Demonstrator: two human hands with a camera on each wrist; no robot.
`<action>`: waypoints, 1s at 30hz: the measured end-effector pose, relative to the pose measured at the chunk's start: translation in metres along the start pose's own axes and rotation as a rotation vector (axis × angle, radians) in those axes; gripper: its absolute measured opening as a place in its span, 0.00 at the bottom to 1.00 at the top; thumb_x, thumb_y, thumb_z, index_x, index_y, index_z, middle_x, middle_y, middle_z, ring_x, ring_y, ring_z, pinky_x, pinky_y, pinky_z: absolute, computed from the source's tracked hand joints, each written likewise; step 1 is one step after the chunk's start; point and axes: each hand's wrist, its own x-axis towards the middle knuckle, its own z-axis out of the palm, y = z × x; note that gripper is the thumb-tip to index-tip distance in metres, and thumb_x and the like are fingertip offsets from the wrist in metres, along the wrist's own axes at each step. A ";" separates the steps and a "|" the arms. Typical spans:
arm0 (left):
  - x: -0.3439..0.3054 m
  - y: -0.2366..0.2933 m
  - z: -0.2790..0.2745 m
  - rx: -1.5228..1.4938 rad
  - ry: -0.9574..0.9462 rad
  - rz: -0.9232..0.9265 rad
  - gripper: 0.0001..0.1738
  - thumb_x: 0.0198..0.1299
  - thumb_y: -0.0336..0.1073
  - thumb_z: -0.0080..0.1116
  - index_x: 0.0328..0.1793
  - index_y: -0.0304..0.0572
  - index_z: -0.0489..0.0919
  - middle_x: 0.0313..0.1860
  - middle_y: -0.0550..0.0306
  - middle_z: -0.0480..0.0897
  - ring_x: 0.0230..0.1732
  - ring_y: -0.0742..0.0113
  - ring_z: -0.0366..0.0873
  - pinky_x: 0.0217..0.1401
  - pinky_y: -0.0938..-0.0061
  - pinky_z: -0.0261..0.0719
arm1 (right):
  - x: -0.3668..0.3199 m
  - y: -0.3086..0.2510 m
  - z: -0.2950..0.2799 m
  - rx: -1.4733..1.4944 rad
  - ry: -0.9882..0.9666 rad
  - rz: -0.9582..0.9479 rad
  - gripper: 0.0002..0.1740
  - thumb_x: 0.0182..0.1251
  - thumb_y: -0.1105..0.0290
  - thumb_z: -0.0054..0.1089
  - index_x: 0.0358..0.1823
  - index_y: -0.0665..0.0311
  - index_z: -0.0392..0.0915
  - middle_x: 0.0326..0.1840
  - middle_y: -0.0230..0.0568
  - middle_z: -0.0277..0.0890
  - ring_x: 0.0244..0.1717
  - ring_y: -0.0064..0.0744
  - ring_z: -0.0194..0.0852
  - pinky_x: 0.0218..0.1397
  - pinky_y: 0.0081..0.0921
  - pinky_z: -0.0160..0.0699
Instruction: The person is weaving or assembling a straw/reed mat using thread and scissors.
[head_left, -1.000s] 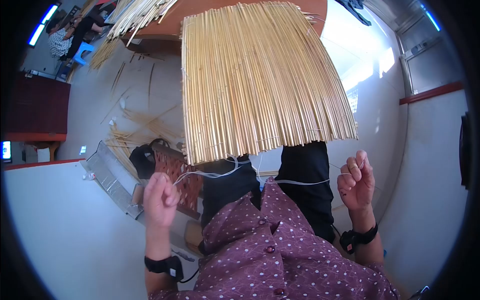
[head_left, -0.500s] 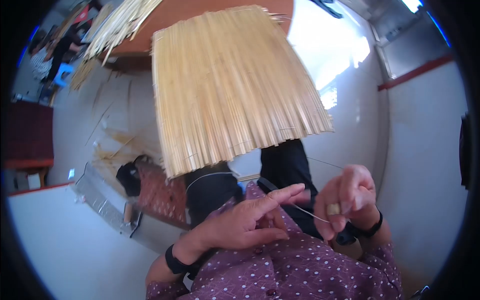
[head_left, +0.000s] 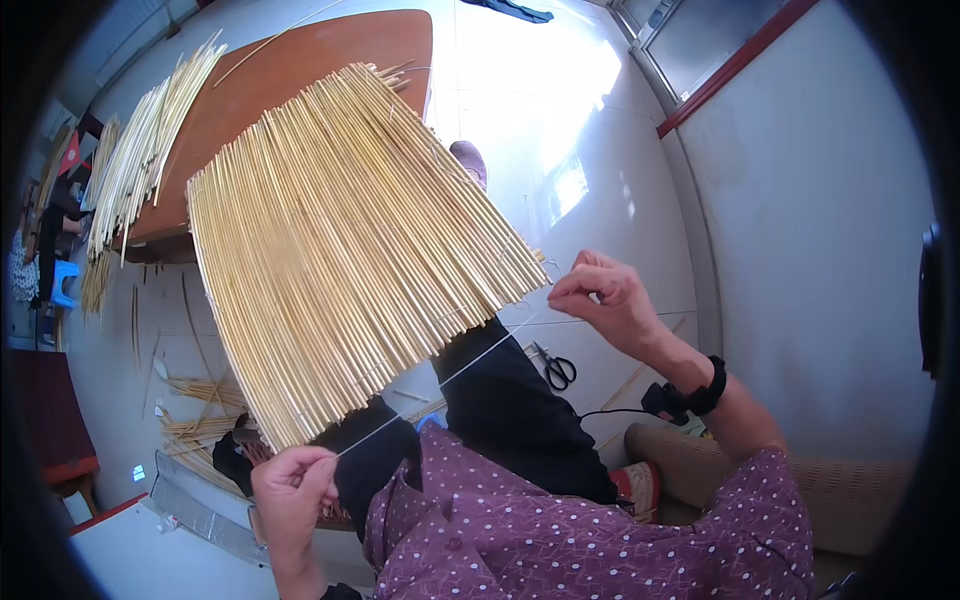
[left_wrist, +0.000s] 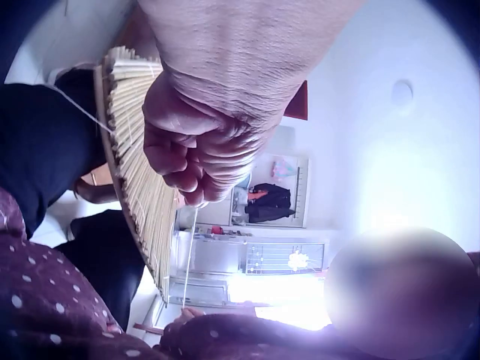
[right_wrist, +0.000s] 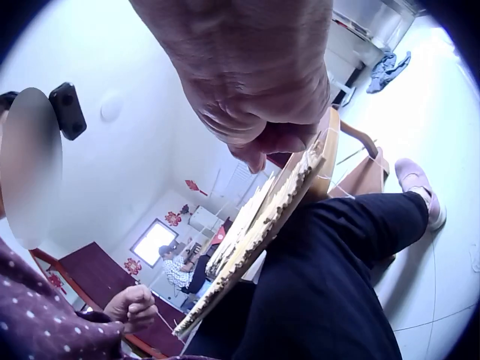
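A mat of thin straw-coloured sticks (head_left: 340,240) lies with its far part on the table and its near edge over the person's legs. Along that near edge runs a thin pale string (head_left: 478,360), drawn straight between the two hands. My left hand (head_left: 290,495) pinches the string by the mat's near left corner; the left wrist view shows the string (left_wrist: 190,259) leading away from the curled fingers. At the near right corner, my right hand (head_left: 610,298) pinches the other end between thumb and forefinger. Its fingertips overlap the mat's edge in the right wrist view.
Loose sticks (head_left: 150,140) are heaped on the left of the brown table (head_left: 390,40). Black-handled scissors (head_left: 557,371) lie low beside the right leg. More sticks (head_left: 200,400) are scattered on the floor at left. Another person (right_wrist: 180,270) sits in the background.
The hands, close together half a second ago, have moved apart to the mat's two near corners, and the string now runs straight between them. The head view has turned, shifting the mat left.
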 end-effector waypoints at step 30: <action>0.020 -0.044 -0.081 0.156 0.301 -0.083 0.04 0.62 0.30 0.59 0.38 0.38 0.76 0.21 0.70 0.73 0.16 0.86 0.61 0.16 0.86 0.53 | 0.045 0.055 0.005 -0.202 0.052 0.083 0.03 0.60 0.76 0.60 0.31 0.69 0.77 0.29 0.34 0.68 0.29 0.22 0.66 0.34 0.20 0.68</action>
